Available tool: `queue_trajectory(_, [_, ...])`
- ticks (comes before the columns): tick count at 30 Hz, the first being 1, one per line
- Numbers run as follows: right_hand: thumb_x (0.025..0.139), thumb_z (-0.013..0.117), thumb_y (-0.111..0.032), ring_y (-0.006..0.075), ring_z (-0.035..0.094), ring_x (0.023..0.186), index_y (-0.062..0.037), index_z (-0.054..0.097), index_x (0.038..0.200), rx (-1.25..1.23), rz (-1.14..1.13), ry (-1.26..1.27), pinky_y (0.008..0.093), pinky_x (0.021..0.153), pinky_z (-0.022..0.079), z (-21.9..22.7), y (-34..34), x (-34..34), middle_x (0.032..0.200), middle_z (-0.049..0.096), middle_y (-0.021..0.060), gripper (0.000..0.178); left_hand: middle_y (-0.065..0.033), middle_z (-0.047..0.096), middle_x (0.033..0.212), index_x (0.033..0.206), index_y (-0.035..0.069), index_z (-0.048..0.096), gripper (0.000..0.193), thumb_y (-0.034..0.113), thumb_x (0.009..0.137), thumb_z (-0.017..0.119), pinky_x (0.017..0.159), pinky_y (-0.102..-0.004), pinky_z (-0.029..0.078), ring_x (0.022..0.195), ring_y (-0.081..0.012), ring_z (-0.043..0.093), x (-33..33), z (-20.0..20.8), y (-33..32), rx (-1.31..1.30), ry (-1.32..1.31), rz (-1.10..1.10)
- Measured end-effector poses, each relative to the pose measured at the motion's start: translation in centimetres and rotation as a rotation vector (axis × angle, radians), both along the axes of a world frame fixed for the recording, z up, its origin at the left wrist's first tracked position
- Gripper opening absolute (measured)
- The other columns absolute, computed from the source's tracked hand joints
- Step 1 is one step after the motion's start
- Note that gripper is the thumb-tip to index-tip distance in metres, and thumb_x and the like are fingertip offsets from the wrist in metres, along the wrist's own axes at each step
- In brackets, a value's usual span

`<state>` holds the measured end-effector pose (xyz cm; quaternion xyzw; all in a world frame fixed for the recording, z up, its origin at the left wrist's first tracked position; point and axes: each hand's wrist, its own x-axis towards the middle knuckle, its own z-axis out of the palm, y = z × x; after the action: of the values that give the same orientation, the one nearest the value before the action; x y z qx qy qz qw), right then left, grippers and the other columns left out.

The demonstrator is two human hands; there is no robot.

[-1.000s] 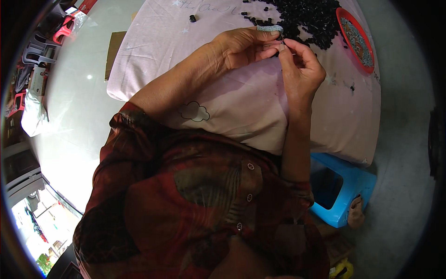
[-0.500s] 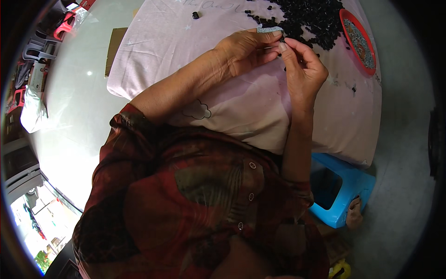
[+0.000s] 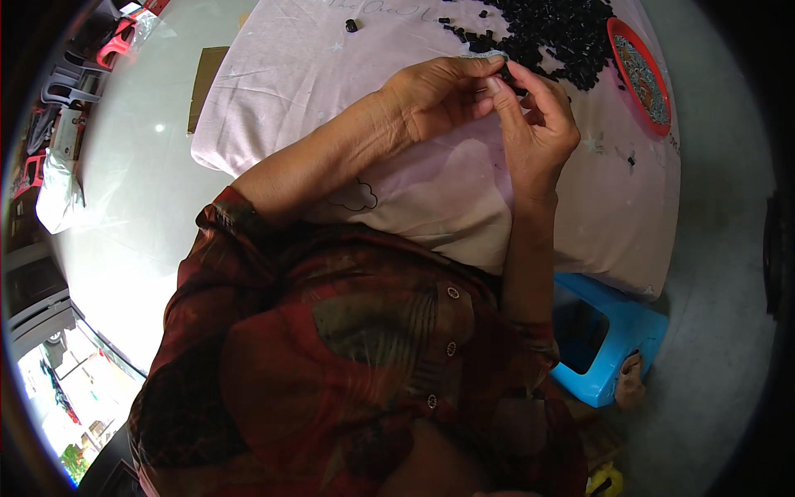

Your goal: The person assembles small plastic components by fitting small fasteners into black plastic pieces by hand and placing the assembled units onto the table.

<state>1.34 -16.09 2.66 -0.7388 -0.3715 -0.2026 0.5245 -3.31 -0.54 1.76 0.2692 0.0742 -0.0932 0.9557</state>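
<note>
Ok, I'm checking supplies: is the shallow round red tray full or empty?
The red tray isn't empty: small grey pieces lie inside; how full, I cannot tell.

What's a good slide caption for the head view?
Left hand and right hand close together over pink cloth, near black pieces.

Bright at left, dim below.
Strong light enters through the white-lit opening (image 3: pixel 79 385) at lower left, washing out the glossy pale-grey floor (image 3: pixel 124 240); the dark-red patterned cloth shirt (image 3: pixel 356 356) sits dim, soft shadow falls on the pale-pink printed tablecloth (image 3: pixel 281 91), the heap of small black pieces (image 3: pixel 563 41) loses detail, and edges bend toward a black rim.
</note>
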Motion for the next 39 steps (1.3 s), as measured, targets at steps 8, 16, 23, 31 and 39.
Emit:
queue_trajectory(8, [0.087,0.074,-0.006,0.0066,0.058,0.073,-0.0062,0.074,0.11,-0.005,0.007,-0.069,0.0196,0.058,0.044,0.3,0.1,-0.1,0.097,0.068,0.0013,0.023,-0.0022,0.068,0.085,0.094,0.006,0.07,0.023,0.027,0.09,0.075,0.063,-0.0225,0.051,0.075,-0.0105,0.063,-1.0,1.0,0.2,0.304,0.059,0.078])
queue_trajectory(16, [0.083,0.074,-0.006,0.0168,0.063,0.078,-0.004,0.071,0.1,-0.186,0.013,-0.253,0.0278,0.064,0.049,0.6,-0.5,0.1,0.092,0.068,0.0044,0.018,-0.003,0.07,0.086,0.099,0.003,0.072,0.04,0.042,0.09,0.074,0.06,-0.0208,0.048,0.07,-0.0074,0.062,-1.8,2.1,1.3,0.773,-0.104,-0.06])
queue_trajectory(23, [0.081,0.073,-0.007,0.0206,0.063,0.08,-0.0054,0.07,0.1,-0.236,0.116,-0.242,0.0308,0.067,0.051,0.9,0.0,-0.5,0.093,0.067,0.0058,0.019,0.0032,0.064,0.077,0.103,0.005,0.074,0.043,0.047,0.094,0.065,0.057,-0.0195,0.04,0.068,-0.0038,0.055,-2.1,1.5,2.7,0.999,-0.221,-0.176])
queue_trajectory(31, [0.08,0.074,-0.008,0.0132,0.06,0.078,-0.0059,0.07,0.099,-0.239,0.173,-0.118,0.0253,0.058,0.046,0.6,0.1,-0.6,0.097,0.066,0.0015,0.02,-0.0006,0.069,0.082,0.104,0.003,0.074,0.039,0.04,0.091,0.071,0.056,-0.021,0.043,0.069,-0.0058,0.059,-2.2,0.8,3.2,0.828,-0.205,-0.219])
queue_trajectory(39, [0.076,0.072,-0.004,0.0135,0.062,0.077,-0.005,0.07,0.098,-0.217,0.177,-0.118,0.0249,0.057,0.048,0.6,0.5,-0.8,0.096,0.066,0.0026,0.023,0.0006,0.066,0.082,0.106,0.003,0.073,0.036,0.036,0.096,0.064,0.061,-0.0217,0.045,0.072,-0.0056,0.057,-3.0,0.7,2.3,0.923,-0.19,-0.138])
